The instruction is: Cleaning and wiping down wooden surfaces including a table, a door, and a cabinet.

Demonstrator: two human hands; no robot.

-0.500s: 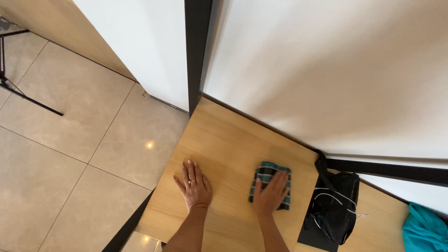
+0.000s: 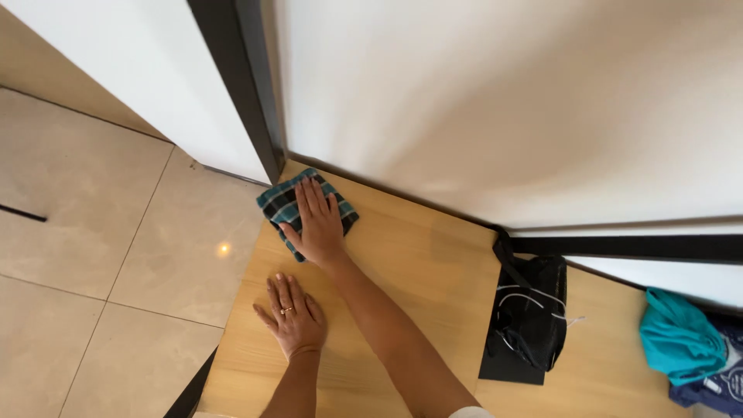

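Pressing the checked cloth (image 2: 303, 206) under flat right hand (image 2: 317, 224), left hand (image 2: 292, 316) splayed on table (image 2: 418, 263)

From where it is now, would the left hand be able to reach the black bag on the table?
Probably not without shifting: the left hand lies flat near the table's left edge, the right arm crosses between it and the black bag, and the bag sits far to the right.

Your right hand (image 2: 316, 220) lies flat over the teal-and-black checked cloth (image 2: 277, 203) at upper centre, so you cannot see the cloth's middle. At the lower right, the frame's edge cuts off the crumpled turquoise fabric (image 2: 677, 337) and the dark blue printed bag (image 2: 716, 383). Both your forearms run out of the bottom edge.
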